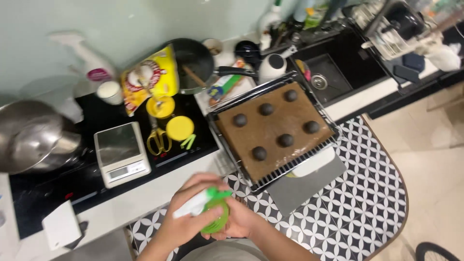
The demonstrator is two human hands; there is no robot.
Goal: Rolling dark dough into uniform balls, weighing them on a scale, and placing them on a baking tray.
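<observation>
Kitchen counter fills our view, black cooktop at the left end, sink at the far right corner. Going left to right, a steel pot [34, 135] sits at the cooktop's left edge, then a white digital scale [121, 153] near its front edge. Behind it stands a yellow bag [147, 79], with yellow scissors [158, 137] and a round yellow lid [180, 128] in front of that. Further right, a baking tray [220, 125] lined with brown paper carries six dark dough balls [285, 140], its long axis running diagonally toward the sink [328, 72].

At the near edge of the patterned countertop [357, 203], our left hand [186, 215] and right hand [239, 222] close around a green round container [216, 217], fingers wrapped and pressing from both sides; something white [191, 208] lies under the left fingers, and we cannot tell what it is. The container is held close to our body, with the tray up and to the right of it, well apart. Our right hand is the nearer to the tray.
</observation>
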